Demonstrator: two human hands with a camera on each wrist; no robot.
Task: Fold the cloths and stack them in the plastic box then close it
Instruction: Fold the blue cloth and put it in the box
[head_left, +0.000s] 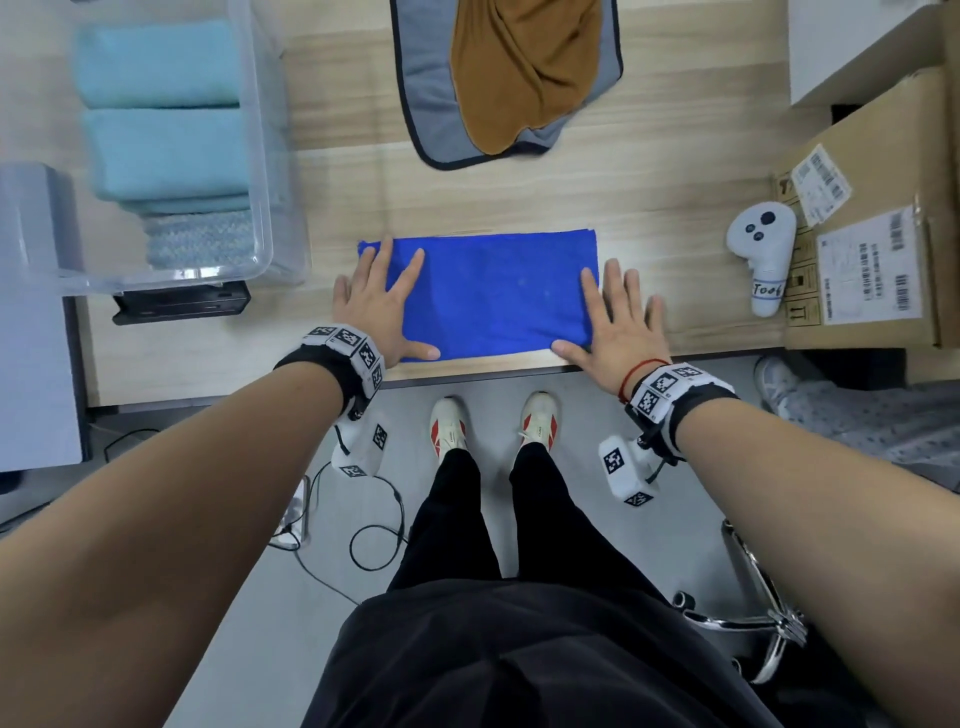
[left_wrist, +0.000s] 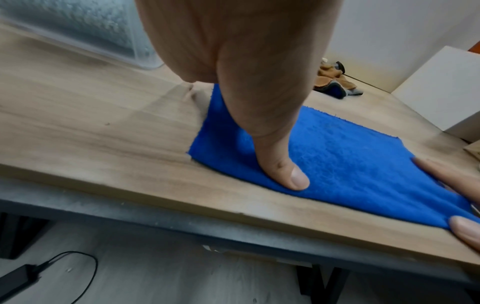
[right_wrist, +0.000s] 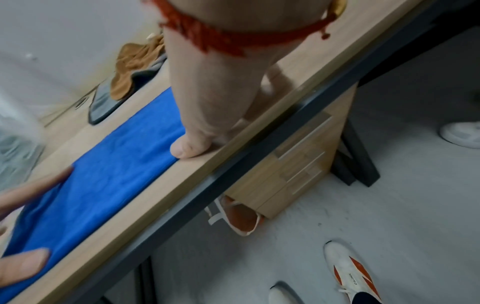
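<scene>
A blue cloth (head_left: 493, 296) lies folded into a long rectangle near the table's front edge. My left hand (head_left: 382, 306) presses flat on its left end with fingers spread; the thumb (left_wrist: 288, 174) lies on the blue cloth (left_wrist: 350, 156). My right hand (head_left: 613, 317) lies flat at the right end, index finger and thumb touching the blue cloth (right_wrist: 109, 174), the other fingers on the wood. A clear plastic box (head_left: 260, 156) at the back left holds folded teal cloths (head_left: 161, 104). A brown cloth (head_left: 519, 67) lies crumpled on a grey cloth (head_left: 431, 109) at the back.
A cardboard box (head_left: 872, 234) and a white controller (head_left: 763, 260) stand at the right. A black flat object (head_left: 176, 306) lies in front of the plastic box. The table edge (head_left: 493, 374) runs just below the hands; a chair base (head_left: 769, 623) stands on the floor.
</scene>
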